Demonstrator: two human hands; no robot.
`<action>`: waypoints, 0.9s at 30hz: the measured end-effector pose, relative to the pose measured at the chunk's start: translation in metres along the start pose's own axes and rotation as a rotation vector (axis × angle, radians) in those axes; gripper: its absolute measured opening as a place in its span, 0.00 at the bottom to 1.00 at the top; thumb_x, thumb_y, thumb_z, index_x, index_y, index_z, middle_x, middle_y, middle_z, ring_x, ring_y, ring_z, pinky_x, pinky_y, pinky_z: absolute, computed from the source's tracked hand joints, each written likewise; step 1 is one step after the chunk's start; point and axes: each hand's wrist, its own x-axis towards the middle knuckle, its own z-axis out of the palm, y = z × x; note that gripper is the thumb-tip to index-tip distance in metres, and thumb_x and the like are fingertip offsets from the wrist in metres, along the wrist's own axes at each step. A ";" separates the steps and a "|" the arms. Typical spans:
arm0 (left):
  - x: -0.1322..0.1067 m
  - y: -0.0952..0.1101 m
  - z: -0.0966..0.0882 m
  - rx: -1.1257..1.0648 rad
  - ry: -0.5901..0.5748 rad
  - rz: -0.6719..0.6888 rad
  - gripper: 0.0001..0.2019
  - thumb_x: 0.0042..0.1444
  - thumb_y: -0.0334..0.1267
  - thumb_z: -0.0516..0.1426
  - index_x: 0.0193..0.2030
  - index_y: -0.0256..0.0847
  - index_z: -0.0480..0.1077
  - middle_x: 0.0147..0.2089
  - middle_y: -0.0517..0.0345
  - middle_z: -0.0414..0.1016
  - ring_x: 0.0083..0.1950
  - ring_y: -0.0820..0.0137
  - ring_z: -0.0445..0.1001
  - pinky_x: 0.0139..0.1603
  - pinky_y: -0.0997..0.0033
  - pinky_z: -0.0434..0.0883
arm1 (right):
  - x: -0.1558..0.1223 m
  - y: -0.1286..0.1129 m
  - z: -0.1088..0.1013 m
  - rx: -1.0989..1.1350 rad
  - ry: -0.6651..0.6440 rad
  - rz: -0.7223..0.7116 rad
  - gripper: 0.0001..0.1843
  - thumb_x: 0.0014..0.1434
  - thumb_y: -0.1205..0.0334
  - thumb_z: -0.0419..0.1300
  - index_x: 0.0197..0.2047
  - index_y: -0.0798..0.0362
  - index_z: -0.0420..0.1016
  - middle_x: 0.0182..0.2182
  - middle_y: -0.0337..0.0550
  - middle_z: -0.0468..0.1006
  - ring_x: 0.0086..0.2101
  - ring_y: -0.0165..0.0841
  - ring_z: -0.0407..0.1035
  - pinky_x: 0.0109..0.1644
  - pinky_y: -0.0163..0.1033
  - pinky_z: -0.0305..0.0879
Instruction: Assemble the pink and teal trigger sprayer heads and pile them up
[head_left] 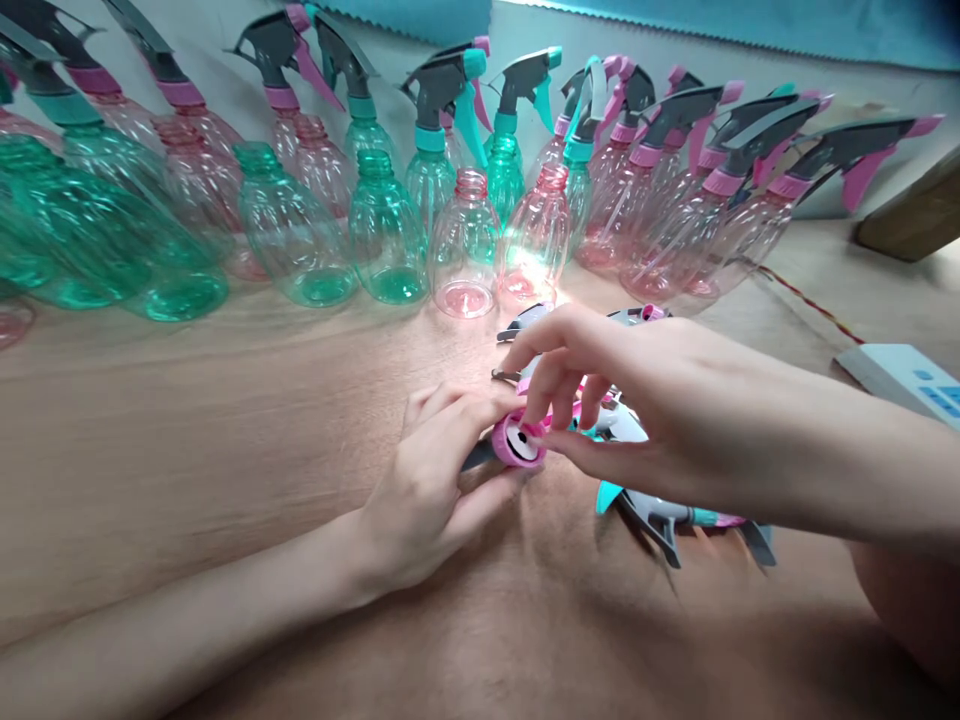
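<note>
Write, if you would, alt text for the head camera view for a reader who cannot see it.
A left hand holds a spray head over a wooden table while the right hand pinches its pink cap. Loose spray heads lie beside them; green and pink bottles stand in rows behind.

At the middle of the table, the left hand grips a spray head. The right hand, reaching in from 3 o'clock, pinches its pink collar. Loose spray heads lie at 4 o'clock, and bottles line 12 o'clock.
</note>
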 end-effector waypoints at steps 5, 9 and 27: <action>0.001 0.000 0.000 -0.003 0.010 0.024 0.10 0.62 0.37 0.55 0.49 0.39 0.65 0.45 0.52 0.75 0.47 0.65 0.70 0.50 0.63 0.63 | 0.000 -0.002 0.000 0.061 0.018 0.015 0.19 0.56 0.64 0.57 0.50 0.49 0.57 0.37 0.37 0.76 0.31 0.28 0.71 0.29 0.33 0.66; 0.000 0.000 -0.001 -0.016 0.016 0.061 0.10 0.64 0.40 0.53 0.49 0.38 0.66 0.42 0.52 0.75 0.45 0.65 0.70 0.48 0.62 0.62 | 0.000 -0.002 0.002 0.108 0.022 0.040 0.20 0.56 0.62 0.58 0.50 0.45 0.54 0.35 0.34 0.76 0.29 0.29 0.71 0.27 0.34 0.66; 0.000 0.001 0.000 -0.008 0.030 0.071 0.10 0.64 0.41 0.52 0.46 0.37 0.68 0.36 0.55 0.73 0.40 0.67 0.67 0.46 0.61 0.60 | -0.004 -0.007 0.001 0.003 0.073 0.013 0.19 0.55 0.63 0.59 0.48 0.46 0.57 0.37 0.35 0.78 0.24 0.28 0.68 0.25 0.35 0.63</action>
